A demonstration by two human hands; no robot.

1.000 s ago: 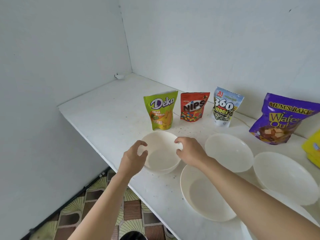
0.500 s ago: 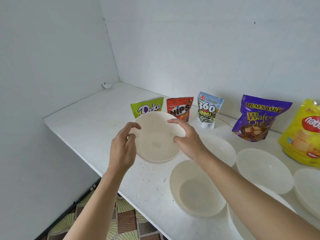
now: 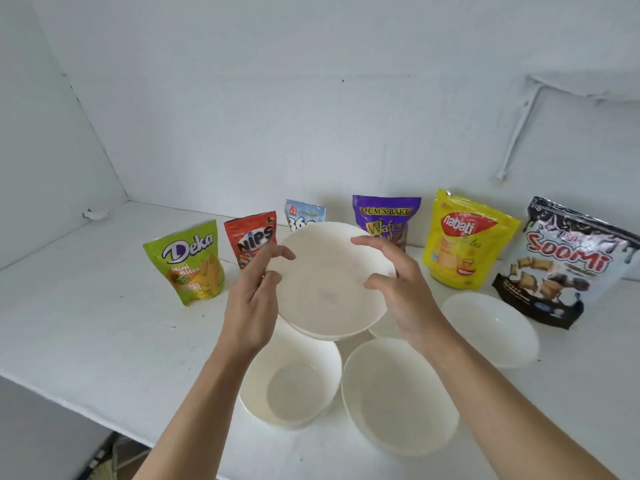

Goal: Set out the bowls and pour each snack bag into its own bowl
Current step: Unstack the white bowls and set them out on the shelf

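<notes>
White plastic bowl (image 3: 325,292), round and shallow, is held up above the white counter (image 3: 86,323), tipped so that its inside faces the camera, in front of the row of snack bags. The left hand (image 3: 252,299) grasps its left rim with curled fingers and thumb, and the right hand (image 3: 405,296) grasps its right rim, thumb inside the bowl and fingers hooked over the far edge. A second rim shows just under the bowl's lower edge; whether that is another bowl nested beneath it cannot be told. Below the hands, two more white bowls sit side by side near the counter's front edge, the left bowl (image 3: 291,375) and the middle bowl (image 3: 398,393), almost touching. A third, the right bowl (image 3: 491,327), sits further right. Along the wall stand a green Deka pouch (image 3: 188,261), a red Nips pouch (image 3: 251,237), a pale blue 360 pouch (image 3: 304,214) partly hidden by the raised bowl, a purple Mum's Bake wafer pouch (image 3: 384,216), a yellow Nabati pouch (image 3: 464,240) and a black-and-white Soomi pouch (image 3: 568,261).
</notes>
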